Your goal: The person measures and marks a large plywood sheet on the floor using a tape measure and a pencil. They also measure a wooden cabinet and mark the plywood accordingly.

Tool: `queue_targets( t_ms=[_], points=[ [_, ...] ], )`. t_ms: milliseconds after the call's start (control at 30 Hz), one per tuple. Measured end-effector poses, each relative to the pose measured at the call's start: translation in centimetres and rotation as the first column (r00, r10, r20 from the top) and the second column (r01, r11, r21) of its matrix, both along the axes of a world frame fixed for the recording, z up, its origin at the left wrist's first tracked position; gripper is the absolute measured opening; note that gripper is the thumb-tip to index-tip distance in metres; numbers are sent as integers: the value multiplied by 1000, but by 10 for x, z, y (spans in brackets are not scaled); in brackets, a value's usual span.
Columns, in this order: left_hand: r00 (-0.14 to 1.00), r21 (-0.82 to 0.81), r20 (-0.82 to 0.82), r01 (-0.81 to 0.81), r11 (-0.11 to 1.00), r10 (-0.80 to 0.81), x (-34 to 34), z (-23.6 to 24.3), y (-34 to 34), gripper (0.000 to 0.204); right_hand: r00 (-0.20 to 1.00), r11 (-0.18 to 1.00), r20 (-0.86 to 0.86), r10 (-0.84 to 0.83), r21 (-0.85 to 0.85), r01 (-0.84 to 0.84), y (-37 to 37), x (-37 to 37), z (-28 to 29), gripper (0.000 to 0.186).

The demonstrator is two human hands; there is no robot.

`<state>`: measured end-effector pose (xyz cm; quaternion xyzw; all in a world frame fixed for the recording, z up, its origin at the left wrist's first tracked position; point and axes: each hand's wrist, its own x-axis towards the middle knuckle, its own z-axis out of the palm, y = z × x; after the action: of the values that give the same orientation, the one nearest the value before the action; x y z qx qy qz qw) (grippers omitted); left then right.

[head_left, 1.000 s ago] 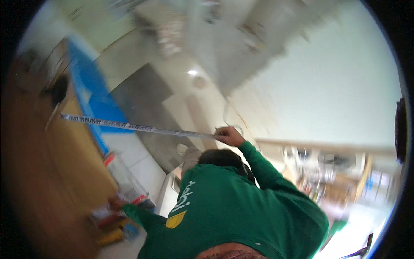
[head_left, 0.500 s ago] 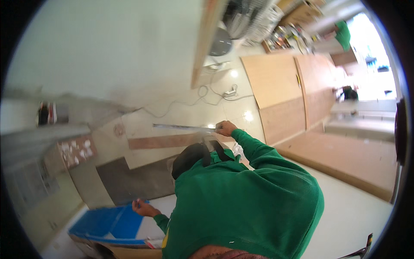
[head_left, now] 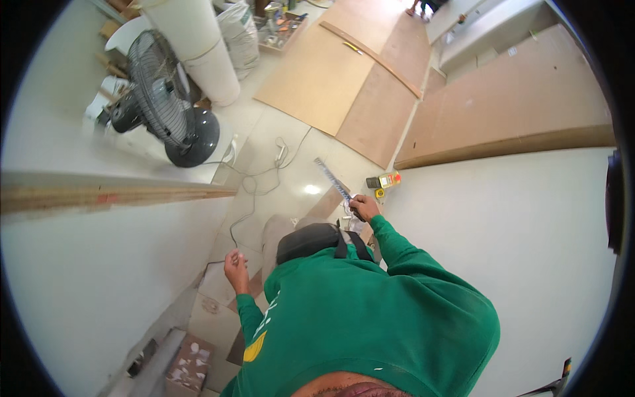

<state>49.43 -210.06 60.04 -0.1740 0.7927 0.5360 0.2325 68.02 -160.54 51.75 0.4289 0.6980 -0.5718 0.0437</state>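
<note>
My right hand (head_left: 364,207) is closed round the dark end of a narrow metal ruler-like tool (head_left: 333,178). Its slim blade, marked or toothed along the edge, points up and left over the tiled floor; which of the two I cannot tell. My left hand (head_left: 236,268) is raised beside the wall edge, its fingers curled together. Anything between those fingertips is too small to make out. A dark pouch (head_left: 309,241) with straps sits at my front. Right of the tool, a yellow-and-black device (head_left: 383,180) and a small yellow tape measure (head_left: 379,193) stand near the white panel.
A black fan (head_left: 192,135) stands at the upper left, its cable (head_left: 254,192) looping over the floor. Large wooden boards (head_left: 317,73) lie ahead, with a wood strip (head_left: 390,66) across them. A white panel (head_left: 489,212) fills the right side; a carton (head_left: 192,364) is lower left.
My body and view have turned to the right. The left hand has come away from the blue sheet toward the wall edge. The metal tool now points more upward, still in my right hand.
</note>
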Motion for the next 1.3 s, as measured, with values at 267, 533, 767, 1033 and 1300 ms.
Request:
queue_targets(
  t_ms=[267,533,767,1033,1300],
  points=[
    [878,59,-103,475,878,-468,-122,-51,136,30,917,905,-83,-390,148,399,-13,-42,68,54],
    [824,421,28,504,754,-566,-186,47,310,39,922,935,-192,-338,-182,305,62,-221,153,46],
    [912,868,262,-78,491,-317,-244,128,449,53,922,992,-368,122,30,-119,81,-378,240,45],
    [699,417,123,608,676,-704,-344,37,501,31,971,902,218,94,394,-176,279,-268,194,49],
    [178,36,510,973,228,-841,-302,-6,563,53,844,947,441,306,-51,-317,360,-72,73,57]
  ],
)
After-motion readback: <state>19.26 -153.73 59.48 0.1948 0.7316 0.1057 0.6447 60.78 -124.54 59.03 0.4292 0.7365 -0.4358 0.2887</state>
